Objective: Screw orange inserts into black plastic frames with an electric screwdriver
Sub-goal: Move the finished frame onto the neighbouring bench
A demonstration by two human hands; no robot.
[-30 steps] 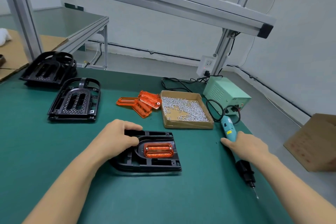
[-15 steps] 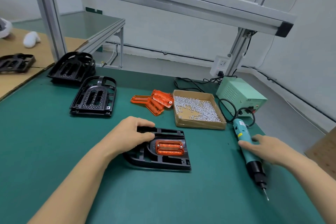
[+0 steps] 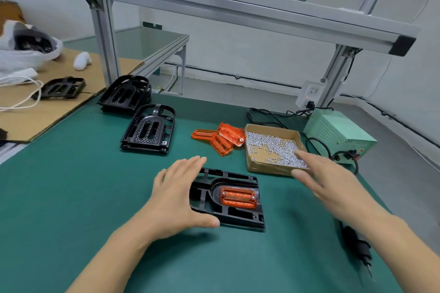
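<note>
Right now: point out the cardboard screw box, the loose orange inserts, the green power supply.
cardboard screw box (image 3: 270,168), head view, front wall.
loose orange inserts (image 3: 231,135), head view, top insert's face.
green power supply (image 3: 326,128), head view, vented side.

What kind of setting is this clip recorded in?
Most likely a small factory assembly bench: a green mat under an aluminium frame, stacked black plastic frames, loose orange inserts, a box of screws and an electric screwdriver.

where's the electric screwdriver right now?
In the head view the electric screwdriver lies on the green mat at lower right, partly hidden under the right forearm, to the right of the black frame. Neither hand holds it.
</note>
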